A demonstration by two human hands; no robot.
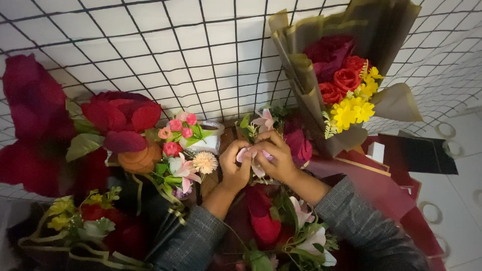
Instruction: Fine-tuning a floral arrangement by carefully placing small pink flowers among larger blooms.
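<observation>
I find both hands meeting at the centre of the frame. My left hand (pixel 235 165) and my right hand (pixel 275 155) close on one pale pink lily bloom (pixel 253 154), the fingers of each pressed together on its petals and pinching them from either side. The bloom sits just below a second pink lily (pixel 264 120) and beside a dark magenta flower (pixel 297 142).

Surroundings, as observed:
- Upper right of the frame: a wrapped bouquet (pixel 346 85) of red roses and yellow daisies in olive paper, leaning on the wire grid wall (pixel 201 55).
- Left of centre: a small white pot (pixel 208 138) with little pink buds, touching a cream pompom flower (pixel 205 162).
- Far left: large dark red blooms (pixel 120 118), partly blurred.
- Bottom centre, between my sleeves: a red rosebud (pixel 265 227) and white lilies (pixel 314 238).
- Right: maroon wrapping sheets (pixel 386 185) over a white tiled floor (pixel 464 165).

Risk assessment: the petals are thin, and a two-sided pinch could crease or tear them if either hand pulls away. I cannot tell how the stem is anchored; a tug may drag the neighbouring flowers out of place. My forearms pass closely over the lower blooms, so a dropped wrist would crush them. The lighting is dim, which hampers fine judgement of the grip.
</observation>
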